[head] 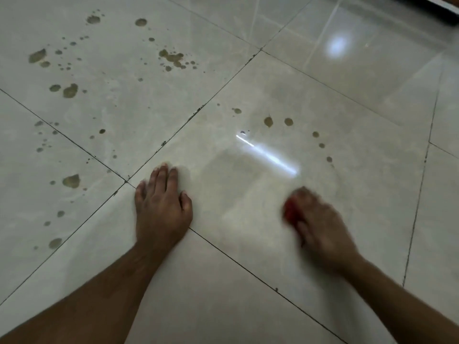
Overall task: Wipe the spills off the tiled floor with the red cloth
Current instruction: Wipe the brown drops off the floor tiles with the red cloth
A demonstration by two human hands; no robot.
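On the near tiled floor [223, 281], the left hand [162, 207] is laid flat, fingers spread, holding nothing. At right, the red cloth [290, 212] is gripped under the blurred right hand [320, 227]. Brown spills [70, 90] are scattered far left.

Dim light, floor glare [268, 155], blurred right hand [315, 219]

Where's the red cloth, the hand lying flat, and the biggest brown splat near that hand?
red cloth [290, 211], head view, the blurred edge showing under the right hand
left hand [162, 206], head view, back of the hand
splat [71, 181], head view, its middle
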